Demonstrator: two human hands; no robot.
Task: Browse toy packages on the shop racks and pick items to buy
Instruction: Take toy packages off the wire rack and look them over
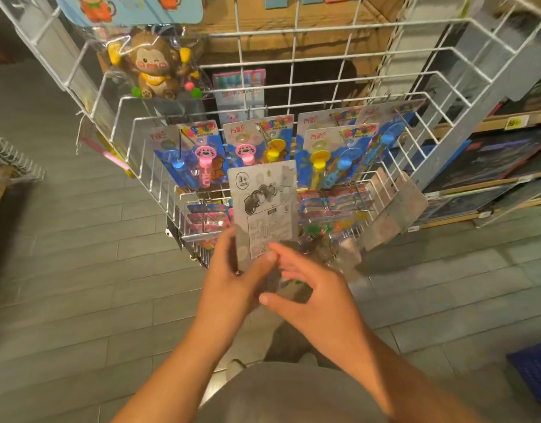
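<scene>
From the head camera, you held a toy package (264,206) upright in front of the white wire rack (308,87), its grey printed back turned toward you, with a "3+" mark near the top left corner and a block of small print lower down. Your left hand (232,279) gripped the lower left part of the card, thumb curled over its face and the fingers wrapped behind it. Your right hand (312,288) was at the lower right edge, fingers bent and spread; the index fingertip touched the card near the print, though whether that hand truly pinched the package or only touched it you could not tell, as the blister side was hidden and the hand was blurred.

Behind the card, a row of bubble wand packages (196,154) hung on the rack's hooks, blue, pink and yellow wands on blue backing cards. Below them, just beside your held card, more colourful packages (206,219) hung on a lower row. Up at the left, a brown monkey toy (151,67) sat in a clear pack on the rack. Wooden shelves (501,154) with dark flat boxes stood well apart on the right, and the grey plank floor (79,254) ran beneath everything
</scene>
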